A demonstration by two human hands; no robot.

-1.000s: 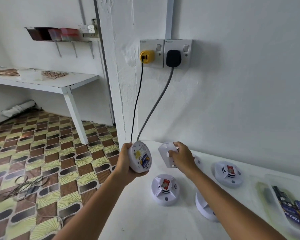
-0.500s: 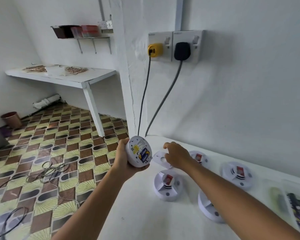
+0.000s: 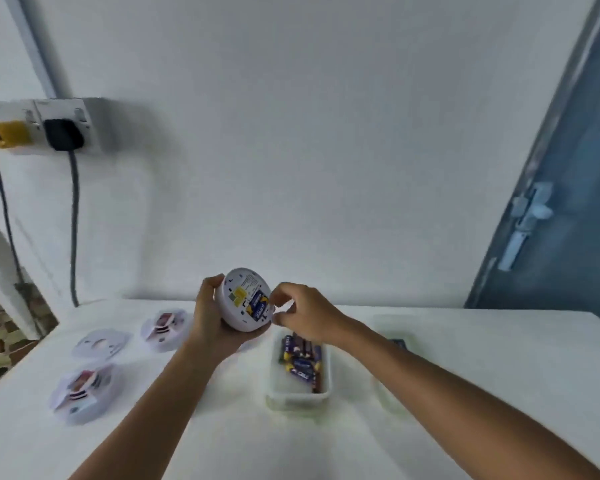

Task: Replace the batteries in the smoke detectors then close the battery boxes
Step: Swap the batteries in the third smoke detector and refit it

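A person's left hand [image 3: 207, 318] grips a round white smoke detector [image 3: 245, 299] above a white table [image 3: 465, 358], its back facing the camera with a blue battery [image 3: 260, 304] seated in the open compartment. The right hand [image 3: 303, 315], fingertips curled, reaches the detector's right rim; whether it pinches anything cannot be told. Below sits a clear tub of batteries [image 3: 300, 363]. Three more detectors [image 3: 85, 384] lie to the left, near the table's edge. The table's right stretch lies bare beside a blue door [image 3: 575, 188].

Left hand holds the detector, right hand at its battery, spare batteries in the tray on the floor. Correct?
Not quite. In the head view the battery tray sits on the white table, not the floor. The rest holds: left hand holds the smoke detector, right hand at its battery.
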